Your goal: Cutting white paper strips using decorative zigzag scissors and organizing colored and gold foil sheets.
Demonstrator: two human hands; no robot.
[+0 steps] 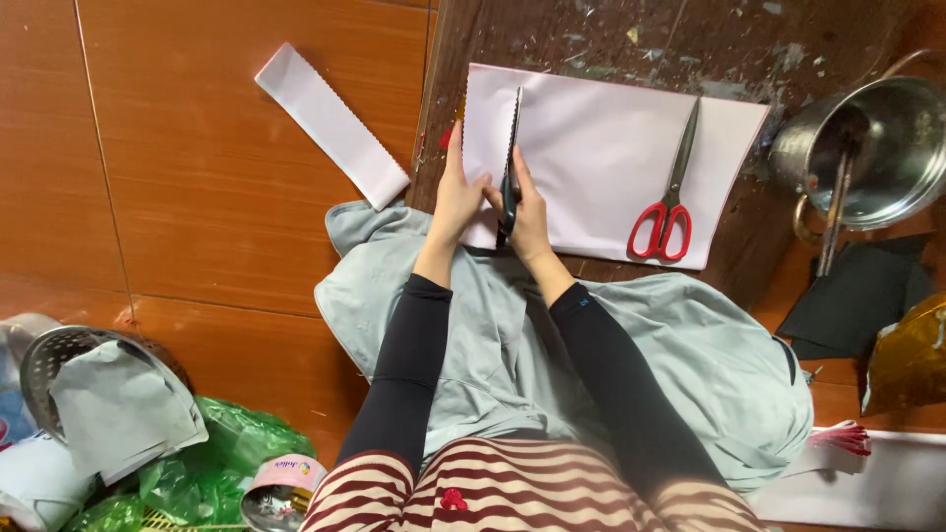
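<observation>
A pale pink sheet of paper point(601, 158) lies on a dark wooden board point(611, 39). My right hand point(530, 212) grips black zigzag scissors point(510, 167) whose blades run up into the sheet near its left side. My left hand point(459, 197) presses down on the narrow strip of the sheet left of the cut. Red-handled scissors point(668, 197) rest on the right part of the sheet, untouched.
A cut paper strip with a zigzag edge point(330, 123) lies on the tiled floor at left. A metal pot point(882, 148) stands at right, with black sheets point(857, 296) below it. A colander, green bags and a tin sit at bottom left. Grey cloth covers my lap.
</observation>
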